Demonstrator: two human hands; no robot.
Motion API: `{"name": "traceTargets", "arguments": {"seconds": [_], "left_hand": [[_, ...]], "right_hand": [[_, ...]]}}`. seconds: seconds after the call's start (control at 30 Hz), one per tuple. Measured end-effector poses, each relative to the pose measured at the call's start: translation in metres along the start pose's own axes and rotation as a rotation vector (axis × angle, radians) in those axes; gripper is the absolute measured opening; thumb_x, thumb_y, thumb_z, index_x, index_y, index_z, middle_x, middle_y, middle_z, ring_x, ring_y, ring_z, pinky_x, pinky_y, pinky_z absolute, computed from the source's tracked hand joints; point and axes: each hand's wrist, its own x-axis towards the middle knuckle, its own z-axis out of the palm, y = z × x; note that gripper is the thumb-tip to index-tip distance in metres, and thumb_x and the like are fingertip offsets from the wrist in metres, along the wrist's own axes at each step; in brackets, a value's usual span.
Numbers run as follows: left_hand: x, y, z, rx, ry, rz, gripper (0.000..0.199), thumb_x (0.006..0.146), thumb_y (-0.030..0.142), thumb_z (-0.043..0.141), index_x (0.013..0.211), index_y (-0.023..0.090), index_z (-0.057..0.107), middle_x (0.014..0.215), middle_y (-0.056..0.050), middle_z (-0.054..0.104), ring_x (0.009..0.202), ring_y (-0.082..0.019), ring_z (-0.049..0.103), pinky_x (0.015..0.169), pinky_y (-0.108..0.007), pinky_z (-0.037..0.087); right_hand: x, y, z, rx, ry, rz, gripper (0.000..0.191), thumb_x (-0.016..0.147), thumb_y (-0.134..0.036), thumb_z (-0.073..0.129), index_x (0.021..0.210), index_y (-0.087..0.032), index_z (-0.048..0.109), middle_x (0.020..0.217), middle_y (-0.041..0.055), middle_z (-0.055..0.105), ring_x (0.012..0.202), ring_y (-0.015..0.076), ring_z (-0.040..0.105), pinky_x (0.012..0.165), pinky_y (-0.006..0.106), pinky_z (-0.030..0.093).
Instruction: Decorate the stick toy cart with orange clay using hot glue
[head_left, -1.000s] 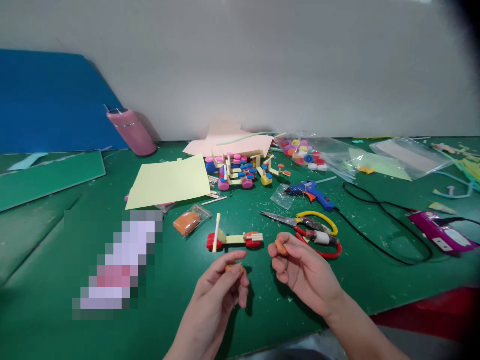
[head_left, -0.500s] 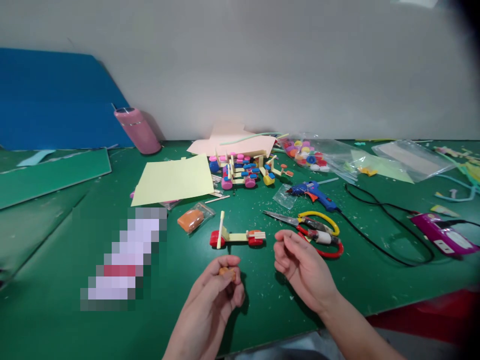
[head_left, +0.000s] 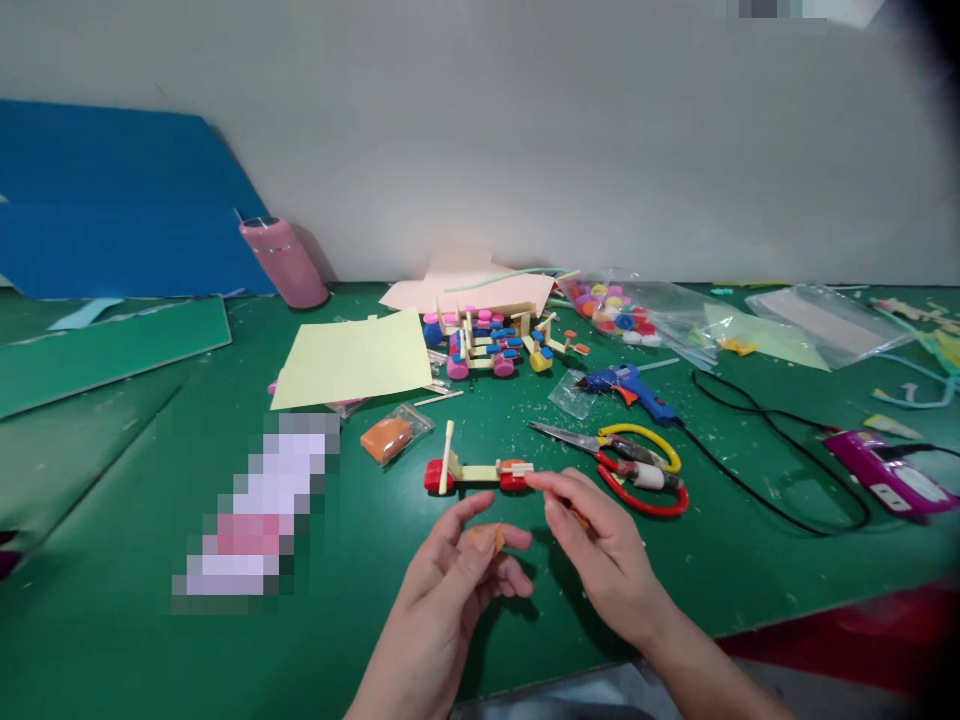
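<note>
Between the thumb and fingers of my left hand is a small lump of orange clay. My right hand is curled just to the right, its thumb and fingers closed on a bit of orange clay, mostly hidden. Beyond both hands stands a small scooter model with red wheels, a pale stick deck and an upright stick. The right index fingertip appears close to its right end; contact cannot be made out. A plastic bag of orange clay lies farther left.
Scissors and a blue glue gun lie at right, with a black cord running to a purple power strip. Behind are finished models, yellow paper and a pink tumbler. A blurred-out object lies left.
My right hand has turned and curled inward, and orange clay now shows in it. My left hand has shifted right and its fingers have spread somewhat. The view has shifted slightly.
</note>
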Motion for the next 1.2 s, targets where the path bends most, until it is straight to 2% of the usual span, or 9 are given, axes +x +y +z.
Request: {"name": "traceTargets", "arguments": {"seconds": [0.13,0.2,0.4,0.5,0.67,0.83,0.97,1.13,1.2], "left_hand": [[0.002,-0.003,0.002,0.010,-0.055,-0.004,0.032,0.079,0.022,0.056,0.108,0.014,0.047,0.074,-0.004,0.065,0.060,-0.015,0.059,0.063,-0.031,0.044],[0.002,-0.004,0.002,0.029,-0.074,-0.014,0.031,0.079,0.023,0.055,0.108,0.014,0.048,0.071,-0.004,0.064,0.059,-0.015,0.058,0.062,-0.030,0.044],[0.001,-0.003,0.002,0.023,-0.100,-0.035,0.030,0.080,0.030,0.053,0.105,0.014,0.053,0.068,-0.005,0.064,0.060,-0.017,0.059,0.064,-0.032,0.044],[0.003,-0.004,0.001,0.019,-0.073,-0.006,0.019,0.077,0.029,0.057,0.087,0.014,0.061,0.069,-0.003,0.062,0.059,-0.014,0.057,0.061,-0.027,0.043],[0.007,-0.006,0.000,0.032,-0.033,0.057,0.013,0.071,0.025,0.065,0.067,0.013,0.061,0.060,0.000,0.058,0.054,-0.008,0.050,0.056,-0.020,0.040],[0.006,-0.006,0.003,0.031,-0.012,0.034,0.016,0.071,0.028,0.065,0.065,0.014,0.059,0.055,0.001,0.057,0.051,-0.008,0.048,0.053,-0.020,0.038],[0.005,-0.008,0.005,0.013,-0.030,0.042,0.017,0.075,0.026,0.062,0.064,0.014,0.057,0.054,0.003,0.054,0.049,-0.008,0.045,0.053,-0.020,0.036],[0.004,-0.009,0.005,-0.014,-0.019,0.005,0.015,0.075,0.027,0.061,0.066,0.014,0.058,0.057,0.001,0.056,0.051,-0.008,0.047,0.053,-0.021,0.037],[0.003,-0.008,0.005,-0.002,-0.013,0.023,0.014,0.075,0.026,0.061,0.067,0.014,0.058,0.058,0.002,0.056,0.051,-0.008,0.047,0.054,-0.021,0.037]], "right_hand": [[-0.001,-0.001,0.001,-0.112,-0.116,-0.133,0.036,0.078,-0.026,0.061,0.113,-0.026,0.057,0.074,-0.0009,0.045,0.068,0.0122,0.046,0.059,0.022,0.039],[0.000,0.001,0.002,-0.141,-0.140,-0.158,0.033,0.078,-0.025,0.061,0.111,-0.025,0.060,0.076,0.0003,0.048,0.069,0.0123,0.048,0.060,0.023,0.040],[0.000,0.003,0.002,-0.092,-0.101,-0.139,0.017,0.079,-0.023,0.059,0.094,-0.022,0.067,0.070,0.0002,0.050,0.065,0.0116,0.049,0.057,0.023,0.040],[0.000,0.000,-0.001,-0.017,-0.072,-0.087,0.017,0.080,-0.023,0.058,0.094,-0.021,0.066,0.072,0.0008,0.052,0.066,0.0120,0.048,0.055,0.022,0.039],[-0.001,-0.004,-0.005,-0.006,-0.143,-0.105,0.027,0.083,-0.020,0.050,0.108,-0.022,0.061,0.076,0.0014,0.049,0.069,0.0128,0.048,0.059,0.024,0.040],[-0.003,0.002,-0.003,-0.116,-0.071,-0.165,0.047,0.079,-0.026,0.058,0.125,-0.025,0.047,0.076,-0.0001,0.047,0.069,0.0133,0.047,0.060,0.025,0.040],[-0.005,0.008,0.002,-0.161,-0.109,-0.255,0.031,0.083,-0.023,0.053,0.113,-0.028,0.058,0.074,0.0000,0.051,0.068,0.0129,0.049,0.061,0.025,0.040],[-0.006,0.005,0.002,-0.051,-0.038,-0.116,0.056,0.080,-0.033,0.056,0.131,-0.025,0.037,0.074,-0.0019,0.047,0.064,0.0117,0.047,0.059,0.024,0.040],[-0.005,0.003,0.001,-0.045,-0.051,-0.103,0.050,0.079,-0.033,0.058,0.126,-0.025,0.044,0.073,-0.0022,0.047,0.064,0.0112,0.047,0.058,0.023,0.039]]}}
